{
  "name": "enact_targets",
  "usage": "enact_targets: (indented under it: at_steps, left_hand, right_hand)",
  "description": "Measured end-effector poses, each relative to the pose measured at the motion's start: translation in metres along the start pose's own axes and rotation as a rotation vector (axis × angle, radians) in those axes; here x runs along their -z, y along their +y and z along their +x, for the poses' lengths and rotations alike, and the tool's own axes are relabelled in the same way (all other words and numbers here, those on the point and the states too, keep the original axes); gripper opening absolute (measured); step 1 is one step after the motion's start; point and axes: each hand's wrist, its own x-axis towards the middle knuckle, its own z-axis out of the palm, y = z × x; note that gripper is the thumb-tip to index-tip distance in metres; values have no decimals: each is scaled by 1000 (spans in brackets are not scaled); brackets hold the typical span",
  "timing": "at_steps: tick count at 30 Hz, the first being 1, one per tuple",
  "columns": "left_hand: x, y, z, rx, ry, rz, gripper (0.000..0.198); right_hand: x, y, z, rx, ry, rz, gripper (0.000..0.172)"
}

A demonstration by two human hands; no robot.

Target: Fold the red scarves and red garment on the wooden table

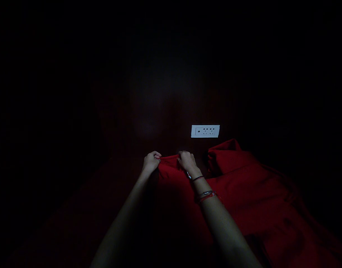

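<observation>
A red cloth point(172, 167) hangs between my two hands, its top edge held up. My left hand point(152, 162) is closed on the edge at its left end. My right hand point(187, 160) grips the same edge a short way to the right, with fingers folded over it. Just below the right hand, a small white patch point(189, 175) shows beside the wrist; I cannot make out what it is. Dark shadow hides the lower part of the cloth.
More red fabric point(251, 186) lies rumpled on the right, with a folded heap at its far end. A white socket plate point(205, 131) is set in the dark wall ahead. Most of the surroundings are too dark to make out.
</observation>
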Motion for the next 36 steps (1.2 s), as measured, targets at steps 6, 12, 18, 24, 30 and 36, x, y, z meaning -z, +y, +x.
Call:
enact_targets:
  at_steps: [6, 12, 18, 24, 30, 36]
  left_hand:
    - [-4, -4, 1, 27, -72, 108, 21]
    - [-1, -6, -1, 106, -62, 152, 12]
    - [4, -2, -4, 126, -5, 215, 15]
    - [4, 4, -5, 45, -25, 204, 29]
    - [8, 11, -8, 51, -84, 204, 38]
    - [10, 11, -7, 55, -7, 153, 32]
  right_hand:
    - [2, -16, -4, 176, 9, 41, 37]
    - [-6, -16, -4, 65, 16, -46, 24]
    - [-4, -9, -1, -51, 27, -20, 26]
    - [6, -7, 0, -131, -129, 11, 29]
    - [17, 1, -3, -200, -145, 2, 29]
    - [23, -1, -5, -188, -199, 59, 29]
